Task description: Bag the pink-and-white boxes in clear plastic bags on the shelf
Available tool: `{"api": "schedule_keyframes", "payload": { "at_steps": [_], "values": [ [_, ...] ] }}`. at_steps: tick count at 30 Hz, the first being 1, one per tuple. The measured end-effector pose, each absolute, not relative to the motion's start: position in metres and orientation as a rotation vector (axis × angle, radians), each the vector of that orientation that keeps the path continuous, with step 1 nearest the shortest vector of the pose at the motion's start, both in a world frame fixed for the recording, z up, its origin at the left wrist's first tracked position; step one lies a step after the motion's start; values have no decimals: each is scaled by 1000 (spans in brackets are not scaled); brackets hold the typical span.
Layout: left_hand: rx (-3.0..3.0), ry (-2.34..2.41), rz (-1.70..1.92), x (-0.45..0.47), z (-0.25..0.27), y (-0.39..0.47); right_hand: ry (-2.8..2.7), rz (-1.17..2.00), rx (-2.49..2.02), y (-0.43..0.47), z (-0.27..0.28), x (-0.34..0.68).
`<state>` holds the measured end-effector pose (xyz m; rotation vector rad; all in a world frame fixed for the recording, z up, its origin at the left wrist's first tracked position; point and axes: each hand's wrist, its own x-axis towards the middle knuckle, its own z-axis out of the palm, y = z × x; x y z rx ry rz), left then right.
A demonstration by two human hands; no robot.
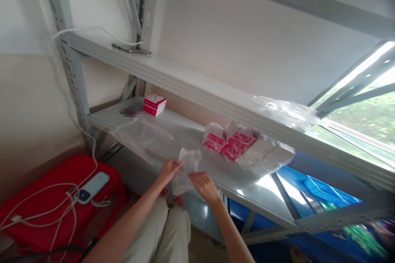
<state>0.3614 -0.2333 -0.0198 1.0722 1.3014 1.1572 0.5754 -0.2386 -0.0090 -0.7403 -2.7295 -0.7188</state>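
head view: both hands pinch a small clear plastic bag point(187, 168), thin, crinkled and limp, in front of the grey metal shelf point(185, 135). the left hand point(168, 171) grips its left edge, the right hand point(204, 185) its lower right edge. the bag hangs with its long axis roughly upright, the top puffed toward the shelf. a larger clear bag of flat red and white boxes point(243, 148) lies on the shelf just beyond; a glossy red and white carton point(154, 104) sits farther left.
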Motion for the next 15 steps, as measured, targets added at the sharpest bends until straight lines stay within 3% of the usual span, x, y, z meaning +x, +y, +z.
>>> {"api": "schedule_keyframes", "payload": {
  "at_steps": [5, 9, 15],
  "values": [
    [1266, 1198, 1403, 357, 23, -226, -2519, -748, -817, -243, 15, 552],
    [1353, 1129, 1393, 310, 69, -214, -2464, -717, -1002, -242, 60, 484],
    [1644, 1530, 1278, 172, 92, -163, -2491, -230, -1290, -242, 101, 352]
  ]
}}
